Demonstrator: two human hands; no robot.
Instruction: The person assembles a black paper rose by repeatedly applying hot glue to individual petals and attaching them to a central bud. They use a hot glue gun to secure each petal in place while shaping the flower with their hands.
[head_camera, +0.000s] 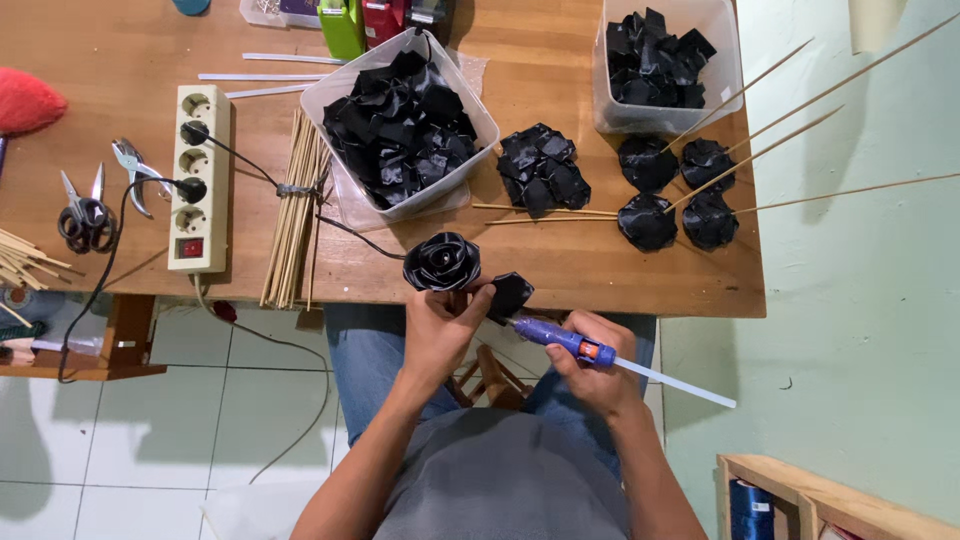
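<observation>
The left hand (440, 325) is closed around the base of a black satin rose (442, 261), lifting it just above the near edge of the wooden tabletop (560, 270) with the bloom facing up, and its fingertips also pinch a loose black petal (510, 295) out to the right, where the glue can reach it. The right hand (592, 372) is wrapped firmly around a blue glue gun (565, 341), nozzle aimed at that petal and a clear glue stick (675, 383) trailing from the back. Its cord runs to the power strip (199, 178) near the left edge. Two clear tubs of black petals (405, 125) (660, 60) sit within arm's reach, and finished roses on bamboo skewers (675, 190) lie by the right edge, stems overhanging, out of the way.
</observation>
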